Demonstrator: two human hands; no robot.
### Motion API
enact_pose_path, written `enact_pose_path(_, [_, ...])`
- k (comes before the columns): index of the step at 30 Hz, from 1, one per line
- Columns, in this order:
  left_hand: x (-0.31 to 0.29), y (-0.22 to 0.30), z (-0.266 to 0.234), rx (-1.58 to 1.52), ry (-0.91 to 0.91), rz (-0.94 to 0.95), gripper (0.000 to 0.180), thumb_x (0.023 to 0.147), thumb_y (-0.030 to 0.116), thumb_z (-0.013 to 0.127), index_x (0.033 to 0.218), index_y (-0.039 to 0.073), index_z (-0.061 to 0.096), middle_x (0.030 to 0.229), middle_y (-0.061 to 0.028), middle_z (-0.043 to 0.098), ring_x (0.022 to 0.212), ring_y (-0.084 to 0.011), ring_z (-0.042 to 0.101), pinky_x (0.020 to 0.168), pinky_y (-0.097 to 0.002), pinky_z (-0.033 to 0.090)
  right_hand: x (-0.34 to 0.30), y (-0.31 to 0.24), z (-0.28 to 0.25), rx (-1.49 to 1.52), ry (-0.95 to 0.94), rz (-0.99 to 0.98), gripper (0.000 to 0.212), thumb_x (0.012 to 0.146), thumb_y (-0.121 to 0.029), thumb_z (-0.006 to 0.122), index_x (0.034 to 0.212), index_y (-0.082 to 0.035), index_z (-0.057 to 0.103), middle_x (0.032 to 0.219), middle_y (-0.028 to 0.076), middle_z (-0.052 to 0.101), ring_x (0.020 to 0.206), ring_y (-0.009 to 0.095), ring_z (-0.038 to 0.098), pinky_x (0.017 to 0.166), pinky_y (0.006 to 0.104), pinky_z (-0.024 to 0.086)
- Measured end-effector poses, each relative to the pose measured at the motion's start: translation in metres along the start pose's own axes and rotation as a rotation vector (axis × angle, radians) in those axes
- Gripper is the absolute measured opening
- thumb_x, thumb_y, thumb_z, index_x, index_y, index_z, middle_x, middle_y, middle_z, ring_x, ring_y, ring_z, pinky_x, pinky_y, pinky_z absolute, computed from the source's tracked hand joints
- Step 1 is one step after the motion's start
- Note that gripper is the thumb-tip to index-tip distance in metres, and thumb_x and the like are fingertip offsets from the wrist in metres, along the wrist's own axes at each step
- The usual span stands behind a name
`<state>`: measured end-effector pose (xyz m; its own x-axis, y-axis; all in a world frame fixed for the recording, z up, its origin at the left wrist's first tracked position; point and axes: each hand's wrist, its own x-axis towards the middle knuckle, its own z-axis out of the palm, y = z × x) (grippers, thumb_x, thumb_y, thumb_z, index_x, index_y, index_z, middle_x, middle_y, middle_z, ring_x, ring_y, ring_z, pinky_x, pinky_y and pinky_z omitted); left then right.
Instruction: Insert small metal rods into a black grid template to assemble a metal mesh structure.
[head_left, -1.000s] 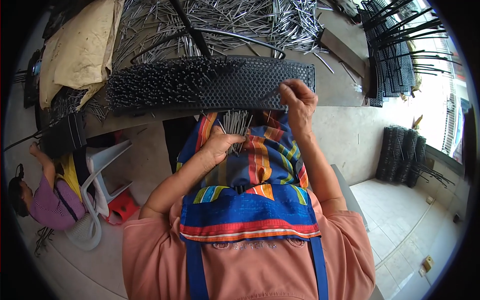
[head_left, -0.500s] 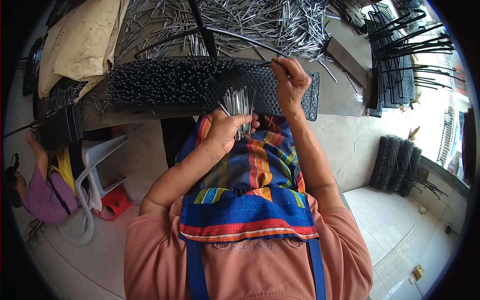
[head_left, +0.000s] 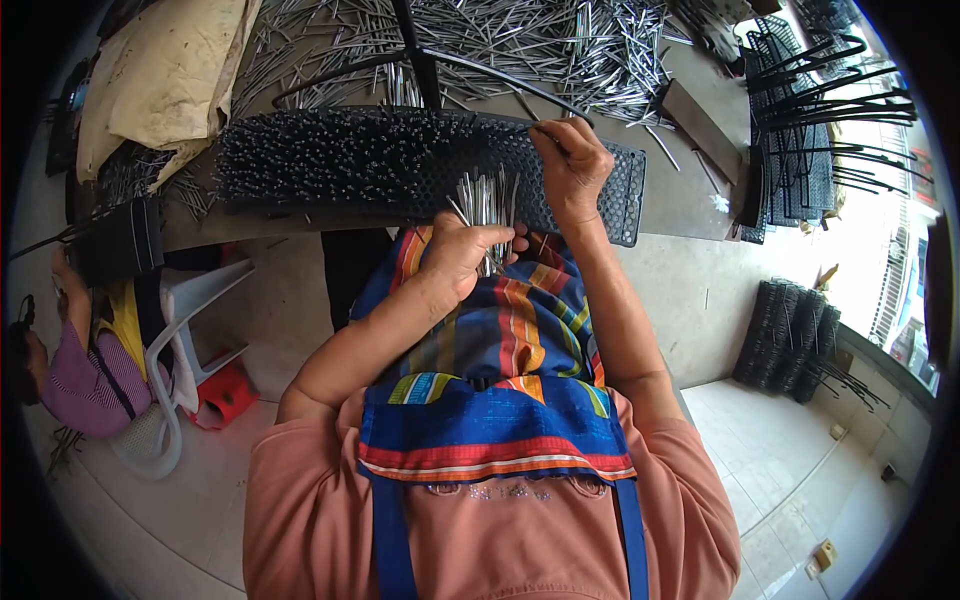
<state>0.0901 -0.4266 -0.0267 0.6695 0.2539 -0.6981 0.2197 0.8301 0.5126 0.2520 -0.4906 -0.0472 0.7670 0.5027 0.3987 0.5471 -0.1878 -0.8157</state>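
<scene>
A bundle of thin silvery metal rods [head_left: 487,200] stands upright in my left hand [head_left: 462,252], whose fingers are closed round it just in front of a long black perforated rack [head_left: 628,195]. Dark rods [head_left: 320,155] stick up densely from the holes over the rack's left part; bare holes show on the right. Above that right part, close to the far edge, my right hand [head_left: 578,175] is closed in a pinch. Whatever sits between its fingertips is hidden or too small to name.
Loose metal rods [head_left: 480,50] cover the table's far side, with a black bar frame [head_left: 425,75] rising over them. Brown paper [head_left: 170,75] lies at left, a flat metal bar [head_left: 702,128] at right. Black hooked racks [head_left: 795,150] stand far right. Another person [head_left: 95,380] sits at left.
My right hand has shifted slightly left over the rack, still pinched. My left hand keeps the rod bundle nearly in place, with the rods a little more spread.
</scene>
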Motion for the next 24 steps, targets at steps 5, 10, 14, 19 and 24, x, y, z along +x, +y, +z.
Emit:
enact_pose_path(5, [0.005, -0.001, -0.002, -0.066, 0.030, -0.028, 0.017, 0.079, -0.008, 0.062, 0.096, -0.006, 0.065, 0.085, -0.0184, 0.070, 0.070, -0.0252, 0.070, 0.057, -0.0341, 0.057, 0.008, -0.008, 0.000, -0.156, -0.030, 0.019, 0.015, 0.075, -0.007, 0.076, 0.090, -0.006, 0.073, 0.074, 0.007, 0.064, 0.062, 0.025, 0.063, 0.057, 0.0315, 0.048])
enact_pose_path(10, [0.011, -0.003, -0.005, -0.060, 0.013, -0.020, 0.021, 0.080, -0.006, 0.062, 0.101, -0.005, 0.064, 0.089, -0.0175, 0.071, 0.072, -0.0251, 0.070, 0.062, -0.0362, 0.058, 0.005, 0.001, -0.003, -0.269, -0.077, 0.011, 0.015, 0.078, -0.011, 0.075, 0.091, -0.006, 0.073, 0.075, 0.009, 0.065, 0.061, 0.024, 0.063, 0.058, 0.0314, 0.048])
enact_pose_path(14, [0.012, -0.001, -0.007, -0.064, -0.065, 0.013, 0.023, 0.080, -0.006, 0.061, 0.102, -0.004, 0.065, 0.087, -0.0166, 0.071, 0.072, -0.0249, 0.070, 0.061, -0.0360, 0.058, -0.011, 0.000, -0.016, -0.061, -0.063, 0.267, 0.012, 0.083, -0.009, 0.073, 0.089, 0.001, 0.071, 0.064, 0.000, 0.058, 0.053, 0.008, 0.052, 0.050, 0.0245, 0.040])
enact_pose_path(19, [0.006, 0.003, 0.001, 0.058, -0.152, 0.022, 0.025, 0.080, -0.005, 0.064, 0.104, -0.002, 0.065, 0.086, -0.0146, 0.071, 0.071, -0.0242, 0.071, 0.059, -0.0348, 0.058, -0.020, -0.022, -0.039, 0.368, -0.560, 0.796, 0.008, 0.083, -0.009, 0.071, 0.079, -0.004, 0.068, 0.059, -0.003, 0.053, 0.049, 0.002, 0.040, 0.045, 0.0209, 0.026])
enact_pose_path(24, [0.004, 0.001, 0.006, -0.022, -0.062, 0.020, 0.023, 0.080, -0.008, 0.063, 0.102, -0.003, 0.064, 0.086, -0.0141, 0.071, 0.068, -0.0232, 0.071, 0.053, -0.0307, 0.056, -0.021, -0.012, -0.043, 0.548, -0.311, 0.857, 0.009, 0.085, -0.005, 0.069, 0.077, -0.003, 0.066, 0.062, -0.003, 0.056, 0.050, 0.003, 0.041, 0.045, 0.0205, 0.029])
